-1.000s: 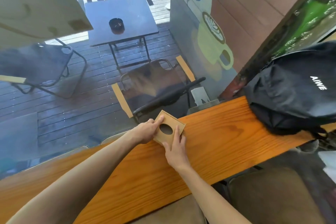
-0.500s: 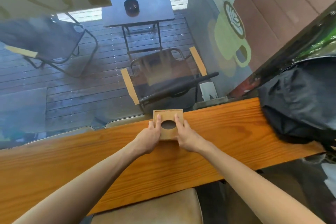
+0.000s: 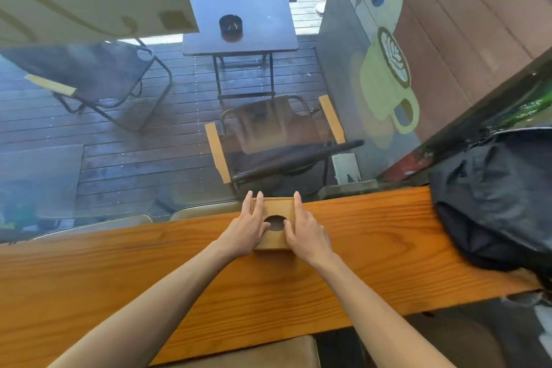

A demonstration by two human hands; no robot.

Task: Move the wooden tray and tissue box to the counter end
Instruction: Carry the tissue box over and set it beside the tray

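Note:
A small wooden tissue box (image 3: 277,207) with a round hole in its top sits on the orange wooden counter (image 3: 373,233), at the far edge against the window glass. My left hand (image 3: 246,228) presses on its left side, fingers stretched along the top and thumb by the hole. My right hand (image 3: 304,230) mirrors it on the right side. Both hands clasp the box between them. No wooden tray is in view.
A black backpack (image 3: 493,197) lies on the counter's right end, about a forearm's length from the box. A padded stool seat (image 3: 254,352) shows under the near edge. Beyond the glass is a deck with chairs and a small table.
The box was turned from a skewed angle to square with the counter and slid toward the glass. My hands shifted from its corners to its two sides.

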